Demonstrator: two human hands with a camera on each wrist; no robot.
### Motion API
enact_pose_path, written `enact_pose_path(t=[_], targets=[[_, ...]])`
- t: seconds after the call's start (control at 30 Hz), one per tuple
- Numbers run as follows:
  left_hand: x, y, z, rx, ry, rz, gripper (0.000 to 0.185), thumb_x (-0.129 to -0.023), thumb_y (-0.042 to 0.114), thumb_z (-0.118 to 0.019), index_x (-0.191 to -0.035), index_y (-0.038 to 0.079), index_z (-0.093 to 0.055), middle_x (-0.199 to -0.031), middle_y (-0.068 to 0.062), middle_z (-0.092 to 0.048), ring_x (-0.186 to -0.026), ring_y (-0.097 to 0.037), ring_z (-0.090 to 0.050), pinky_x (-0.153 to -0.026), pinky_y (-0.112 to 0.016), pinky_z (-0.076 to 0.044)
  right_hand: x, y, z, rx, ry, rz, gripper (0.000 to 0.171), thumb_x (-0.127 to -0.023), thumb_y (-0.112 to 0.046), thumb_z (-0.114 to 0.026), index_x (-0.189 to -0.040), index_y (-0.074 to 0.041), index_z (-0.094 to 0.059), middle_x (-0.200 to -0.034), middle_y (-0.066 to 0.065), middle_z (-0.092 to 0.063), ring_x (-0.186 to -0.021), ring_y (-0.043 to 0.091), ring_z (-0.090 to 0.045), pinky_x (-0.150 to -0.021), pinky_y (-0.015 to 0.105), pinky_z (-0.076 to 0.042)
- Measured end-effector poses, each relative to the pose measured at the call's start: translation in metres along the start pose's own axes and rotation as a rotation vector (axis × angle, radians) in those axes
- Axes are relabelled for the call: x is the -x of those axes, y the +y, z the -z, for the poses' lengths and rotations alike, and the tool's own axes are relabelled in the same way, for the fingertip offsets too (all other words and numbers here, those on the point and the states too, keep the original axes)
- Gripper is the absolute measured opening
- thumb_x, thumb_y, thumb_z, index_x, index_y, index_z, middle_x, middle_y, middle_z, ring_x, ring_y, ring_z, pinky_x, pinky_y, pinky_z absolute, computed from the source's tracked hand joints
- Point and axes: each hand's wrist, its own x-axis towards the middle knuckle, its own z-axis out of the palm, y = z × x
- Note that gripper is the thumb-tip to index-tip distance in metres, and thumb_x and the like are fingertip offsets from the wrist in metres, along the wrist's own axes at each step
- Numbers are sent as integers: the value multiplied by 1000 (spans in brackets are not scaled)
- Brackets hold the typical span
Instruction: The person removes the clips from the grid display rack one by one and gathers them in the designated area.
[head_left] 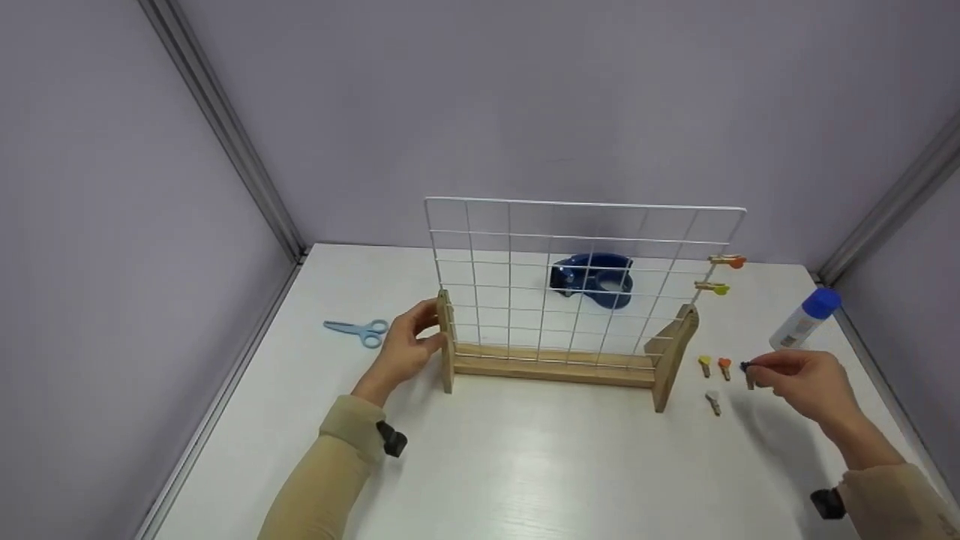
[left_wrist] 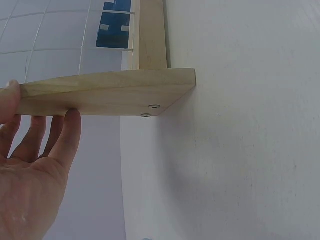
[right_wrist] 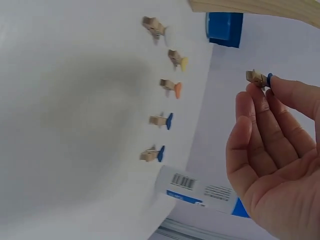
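Observation:
A white wire grid panel (head_left: 570, 270) stands upright in a wooden stand (head_left: 555, 364) on the white table (head_left: 525, 465). My left hand (head_left: 429, 331) grips the stand's left foot (left_wrist: 105, 92), thumb on one face and fingers on the other. To the right of the stand, my right hand (head_left: 754, 367) pinches a small wooden peg with a blue head (right_wrist: 259, 78) just above the table. An orange peg (head_left: 727, 261) and a yellow peg (head_left: 712, 286) are clipped on the grid's right edge.
Loose pegs lie right of the stand: yellow (head_left: 705, 365), orange (head_left: 724, 367), white (head_left: 712, 402), and two blue ones (right_wrist: 161, 120). A blue tape dispenser (head_left: 592, 279) sits behind the grid. Light-blue scissors (head_left: 358, 330) lie left, a blue-capped glue bottle (head_left: 806, 319) far right.

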Motion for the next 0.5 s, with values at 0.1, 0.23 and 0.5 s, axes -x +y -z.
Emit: enact_pose_path(t=[0.1,0.23,0.5], targets=[[-1,-1,0,15,-2,-6,55,-103,-9,-67,-155,8,-62,-156,-18,-66,-151,-41,-60,-128,-62,-52,-4,12,-8,-3,-87,-54,42,-108,-30,-75,-131,4,-78,-107,7,-87,-92,9,-76,-75,25,-64],[-2,-1,-1,22,-6,-9,55,-103,-9,-67,-155,7,-62,-156,-20,-66,-150,-40,-61,-127,-59,-53,-9,20,-16,-54,-144,-112,39,-107,-24,-76,-129,8,-77,-103,3,-86,-89,9,-77,-74,26,-68],[-2,0,-1,13,-3,0,55,-103,-9,-67,-155,8,-62,-157,-24,-64,-150,-40,-61,-127,-58,-54,-17,26,-21,-118,-210,-205,35,-108,-20,-74,-128,9,-77,-97,-1,-82,-86,12,-74,-75,26,-70]])
